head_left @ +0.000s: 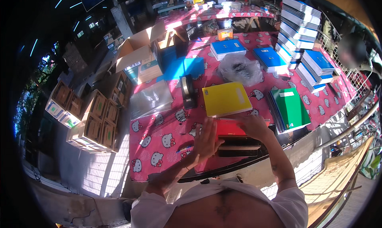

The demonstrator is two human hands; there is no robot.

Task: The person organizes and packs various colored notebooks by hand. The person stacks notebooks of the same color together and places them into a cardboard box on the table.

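White shirt (159, 212) nearest, red cover between two hands

Pink-clothed and broad, the table (167, 164) spreads from 6 o'clock to 12. Taking the red cover as the dial's centre, an open carton (147, 64) stands at 10 o'clock, and a tall stack of blue-covered books (296, 35) rises at 1 o'clock. Green books (291, 108) lie towards 3 o'clock; a yellow book (227, 98) lies just beyond, at 12. Loose clear plastic (240, 70) sits farther out at 12, while a tape dispenser (188, 92) stands untouched at 10.

Close to the table's near edge is the red cover (229, 128), probably a notebook's. At its 9 o'clock end, the left hand (205, 142) lies flattened, thumb apart from the fingers, its grip closed on nothing visible. At 3 o'clock, the right hand (254, 127) curls over the red; whether that grip pinches it, I cannot tell.

Work looks partway: the blue books seem stacked and set aside, the red is in hand and unfinished. Whether yellow and green are done is unclear.
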